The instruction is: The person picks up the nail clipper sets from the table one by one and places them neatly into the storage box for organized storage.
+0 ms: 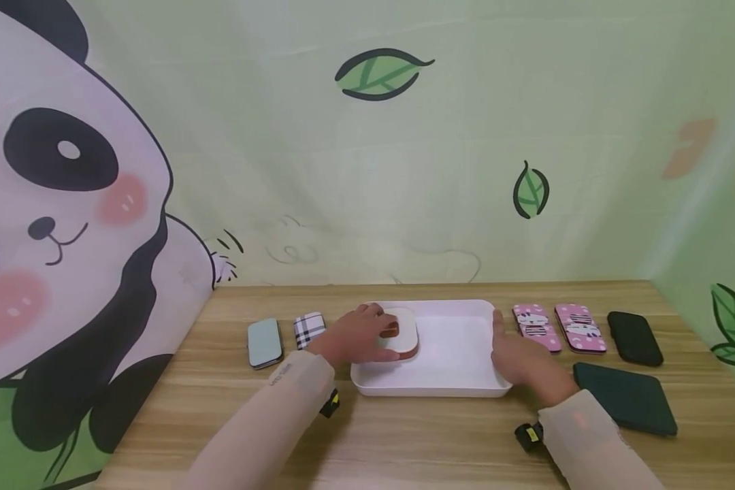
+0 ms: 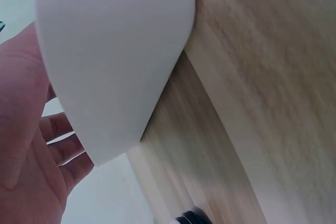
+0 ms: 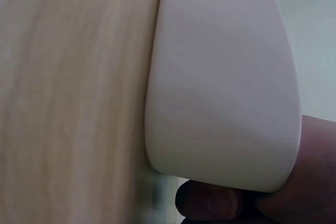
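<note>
Cream case (image 1: 409,331) at the left end of the white tray (image 1: 456,361), directly under the left hand (image 1: 361,335), far the nearer! Left fingers clasp it; right hand (image 1: 517,357) grips the tray's opposite wall.

The white tray (image 1: 456,344) lies free between square case (image 1: 408,332) and right hand (image 1: 518,358); behind the left hand (image 1: 356,333), unclear.
</note>
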{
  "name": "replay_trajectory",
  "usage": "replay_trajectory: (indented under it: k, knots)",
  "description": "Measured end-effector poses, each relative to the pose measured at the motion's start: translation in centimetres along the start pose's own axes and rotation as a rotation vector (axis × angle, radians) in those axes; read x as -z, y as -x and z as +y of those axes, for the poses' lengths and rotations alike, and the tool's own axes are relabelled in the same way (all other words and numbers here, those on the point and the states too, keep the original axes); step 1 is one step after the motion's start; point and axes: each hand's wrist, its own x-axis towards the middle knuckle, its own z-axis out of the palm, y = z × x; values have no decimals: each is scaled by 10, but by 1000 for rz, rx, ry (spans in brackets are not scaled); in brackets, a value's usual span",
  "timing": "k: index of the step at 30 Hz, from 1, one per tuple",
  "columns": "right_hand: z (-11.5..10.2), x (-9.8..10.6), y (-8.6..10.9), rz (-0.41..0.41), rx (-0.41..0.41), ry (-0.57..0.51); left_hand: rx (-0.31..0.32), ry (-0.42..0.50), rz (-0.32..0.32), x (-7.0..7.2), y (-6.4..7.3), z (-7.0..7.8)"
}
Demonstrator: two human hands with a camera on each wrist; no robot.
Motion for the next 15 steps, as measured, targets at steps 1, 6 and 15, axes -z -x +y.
replay_trajectory:
  k: [1, 6, 15]
  knots:
    - [0, 0, 0, 1, 0, 4, 1, 6, 2, 1, 1, 0]
    - [2, -1, -2, -5, -6, 11, -9, 13, 3, 5, 4, -1]
    - [1, 2, -3, 31, 49, 77, -1, 25, 33, 3, 4, -8]
